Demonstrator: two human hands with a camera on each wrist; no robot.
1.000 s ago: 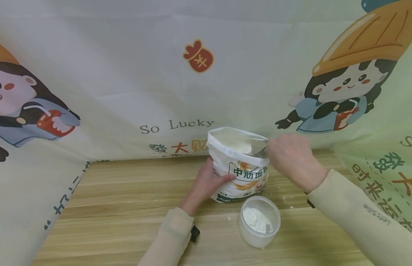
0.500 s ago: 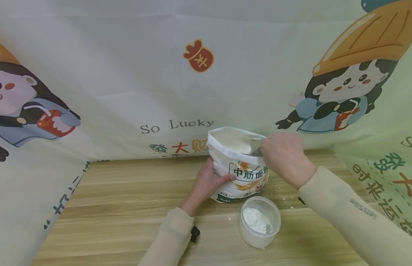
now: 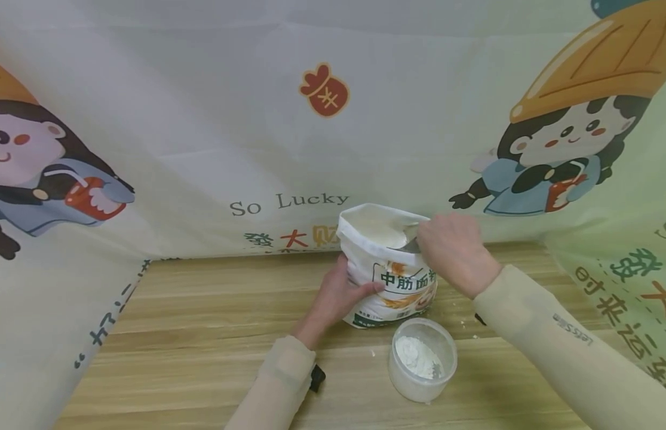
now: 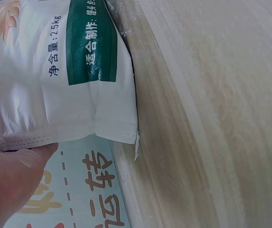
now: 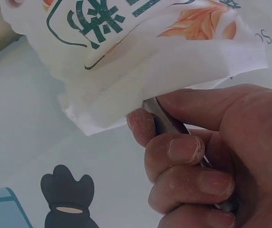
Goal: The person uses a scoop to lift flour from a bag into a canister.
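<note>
A white flour bag [image 3: 386, 292] stands on the table with its top wide open and pale flour inside. My left hand [image 3: 335, 295] grips its left side, thumb across the printed front and fingers behind. In the left wrist view, part of that hand [image 4: 12, 178] shows at the bag's sewn edge. My right hand [image 3: 455, 251] is at the bag's right rim, its fingers wrapped round the handle of a metal scoop [image 5: 165, 118]. The scoop's front end dips into the bag mouth, mostly hidden. In front of the bag sits a clear round tub [image 3: 416, 388] with flour [image 3: 416, 355] in it.
A printed cloth [image 3: 246, 119] hangs as a wall behind the bag and along both sides. Small flour specks [image 3: 463, 325] lie on the wooden table [image 3: 214, 334] to the right of the bag.
My right hand has moved a little left, closer over the bag mouth, with the scoop going in under the rim. The left hand keeps its hold; the head view has shifted slightly.
</note>
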